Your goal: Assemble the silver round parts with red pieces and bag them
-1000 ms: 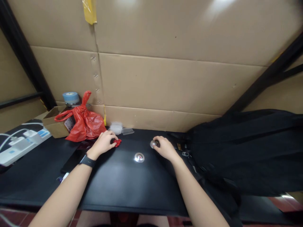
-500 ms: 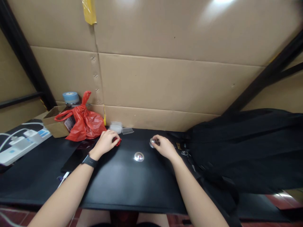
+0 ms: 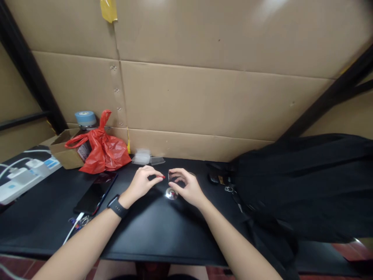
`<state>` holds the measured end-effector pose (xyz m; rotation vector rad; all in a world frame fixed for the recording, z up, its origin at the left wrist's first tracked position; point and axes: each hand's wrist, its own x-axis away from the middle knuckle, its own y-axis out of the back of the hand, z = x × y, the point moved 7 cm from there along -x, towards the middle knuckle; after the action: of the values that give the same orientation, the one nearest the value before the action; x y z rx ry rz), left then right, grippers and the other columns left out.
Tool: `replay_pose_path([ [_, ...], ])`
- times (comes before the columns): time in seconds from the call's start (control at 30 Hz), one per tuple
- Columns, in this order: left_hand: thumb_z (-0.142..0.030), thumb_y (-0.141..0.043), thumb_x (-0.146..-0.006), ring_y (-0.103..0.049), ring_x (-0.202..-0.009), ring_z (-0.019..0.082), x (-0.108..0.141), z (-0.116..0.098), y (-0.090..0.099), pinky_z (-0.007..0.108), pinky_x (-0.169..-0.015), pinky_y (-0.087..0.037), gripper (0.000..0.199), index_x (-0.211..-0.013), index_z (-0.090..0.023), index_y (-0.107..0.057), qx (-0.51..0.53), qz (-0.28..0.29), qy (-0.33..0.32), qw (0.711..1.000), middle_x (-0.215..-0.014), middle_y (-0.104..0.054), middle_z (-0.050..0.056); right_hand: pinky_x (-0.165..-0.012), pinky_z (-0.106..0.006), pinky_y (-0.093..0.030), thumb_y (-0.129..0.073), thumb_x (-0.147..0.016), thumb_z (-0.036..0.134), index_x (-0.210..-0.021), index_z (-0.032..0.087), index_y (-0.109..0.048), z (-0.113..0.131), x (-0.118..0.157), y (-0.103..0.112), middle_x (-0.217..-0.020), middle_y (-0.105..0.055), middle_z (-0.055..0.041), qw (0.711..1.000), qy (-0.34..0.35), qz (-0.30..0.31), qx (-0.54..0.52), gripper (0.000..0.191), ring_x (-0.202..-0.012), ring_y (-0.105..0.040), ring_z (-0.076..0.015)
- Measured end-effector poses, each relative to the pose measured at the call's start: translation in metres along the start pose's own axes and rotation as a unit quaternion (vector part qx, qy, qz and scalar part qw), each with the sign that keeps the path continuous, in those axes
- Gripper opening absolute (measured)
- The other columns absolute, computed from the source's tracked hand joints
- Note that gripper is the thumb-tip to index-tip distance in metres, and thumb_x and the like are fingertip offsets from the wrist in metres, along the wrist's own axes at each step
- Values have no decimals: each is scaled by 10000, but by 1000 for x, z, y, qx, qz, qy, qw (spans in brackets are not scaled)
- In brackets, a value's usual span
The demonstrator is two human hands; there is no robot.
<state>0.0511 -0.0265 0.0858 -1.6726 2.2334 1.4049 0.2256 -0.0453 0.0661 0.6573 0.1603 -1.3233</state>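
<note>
The left hand (image 3: 145, 182) pinches a red bit (image 3: 161, 176) between thumb and fingertips, above the middle of the table (image 3: 163, 233), nearer its back edge than its front. Just beside it, the right hand (image 3: 188, 188) curls its thumb and fingers about a shiny piece (image 3: 169, 176), whose rim faces the red bit; the fingers hide most of it. A metal disc (image 3: 171, 193) lies flat on the table, just below the right hand's thumb as seen from above.

A watch (image 3: 118, 206) circles the left wrist. The phone (image 3: 94, 194) lies left of it, a white cable (image 3: 72, 229) at its near end. Toward the back left corner stand a red bag (image 3: 106, 153), a box (image 3: 66, 151) and a power strip (image 3: 13, 189). A black bag (image 3: 303, 186) covers the right end.
</note>
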Motion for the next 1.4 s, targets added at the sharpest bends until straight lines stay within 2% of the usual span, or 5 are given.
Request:
replay_pose_path([
  [0.7, -222, -561, -890, -593, -992, 210, 6, -21, -9, 362, -902, -436, 119, -840, -212, -669, -29, -38, -2, 999, -1016, -633, 52, -853, -378, -571, -756, -815, 353, -1100, 231, -640, 9, 3, -12, -1161, -706, -94, 1000, 14, -21, -15, 331, -1035, -688, -231],
  [0.87, -293, -607, -897, -577, -1010, 224, 8, -23, -5, 376, -879, -407, 139, -822, -216, -696, -70, -59, -6, 996, -1018, -633, 53, -865, -347, -554, -528, -978, 418, -991, 224, -620, 3, 3, -17, -1162, -684, -85, 999, -27, 16, -25, 214, -1021, -677, -205],
  [1.1, -326, -591, -925, -581, -1016, 220, 8, -26, -3, 373, -909, -402, 156, -884, -222, -701, -72, -58, -8, 996, -1023, -650, 51, -885, -344, -517, -466, -1002, 372, -923, 222, -596, 6, 2, -16, -1171, -606, -103, 999, 19, 28, 40, 213, -1078, -608, -213],
  [1.23, -359, -551, -946, -558, -1138, 239, 8, -25, -4, 388, -977, -404, 216, -1086, -239, -664, -52, -19, -6, 998, -1170, -639, 67, -977, -400, -463, -484, -991, 331, -883, 218, -593, 13, 2, -14, -1169, -605, -105, 993, 44, 31, 100, 191, -1107, -587, -229],
  [1.4, -332, -638, -895, -537, -1179, 242, 11, -22, -18, 418, -1039, -381, 147, -998, -263, -717, -64, 56, -44, 995, -1228, -631, 52, -994, -403, -452, -493, -985, 307, -881, 221, -596, 14, 1, -13, -1184, -598, -100, 993, 41, 34, 104, 170, -1124, -576, -228],
])
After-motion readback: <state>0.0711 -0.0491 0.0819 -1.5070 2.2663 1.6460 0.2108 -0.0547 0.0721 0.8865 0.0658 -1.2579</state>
